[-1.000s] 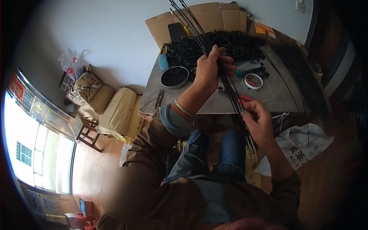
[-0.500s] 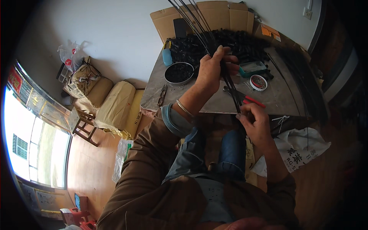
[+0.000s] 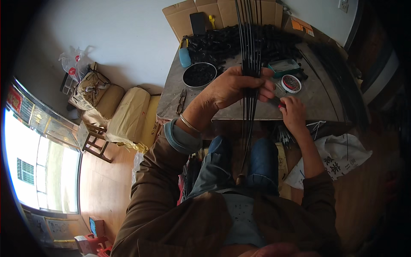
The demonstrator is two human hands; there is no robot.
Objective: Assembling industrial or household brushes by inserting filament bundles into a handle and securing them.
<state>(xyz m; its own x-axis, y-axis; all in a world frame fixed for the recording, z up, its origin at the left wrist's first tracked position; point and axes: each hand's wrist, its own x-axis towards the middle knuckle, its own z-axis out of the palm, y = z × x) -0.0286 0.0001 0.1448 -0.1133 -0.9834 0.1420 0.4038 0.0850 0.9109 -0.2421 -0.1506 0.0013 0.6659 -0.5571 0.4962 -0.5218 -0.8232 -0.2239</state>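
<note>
My left hand [image 3: 240, 85] is closed around a bundle of thin black rods [image 3: 250, 47]. The rods stand nearly upright in view, fanned slightly above the fist, with their lower ends hanging over my lap. At the table's front edge, my right hand [image 3: 294, 115] is closed on the red handle [image 3: 281, 105] of a hand tool. Its head is mostly hidden behind my left fingers and the rods, so I cannot make out its exact kind. Just beyond lies a round white tub [image 3: 291, 84] of small metal pieces.
A heap of black pieces [image 3: 209, 48] covers the back of the table [image 3: 171, 100], before a cardboard screen [image 3: 231, 15]. Left stand a round pan [image 3: 184, 80] and a dark pliers-like tool [image 3: 182, 102]. A teal box [image 3: 284, 65] is right; a white sack [image 3: 327, 165] lies below.
My right hand has left the rods' lower ends and taken the red-handled tool from the table. My left hand has moved right and down, and the rods now stand more upright.
</note>
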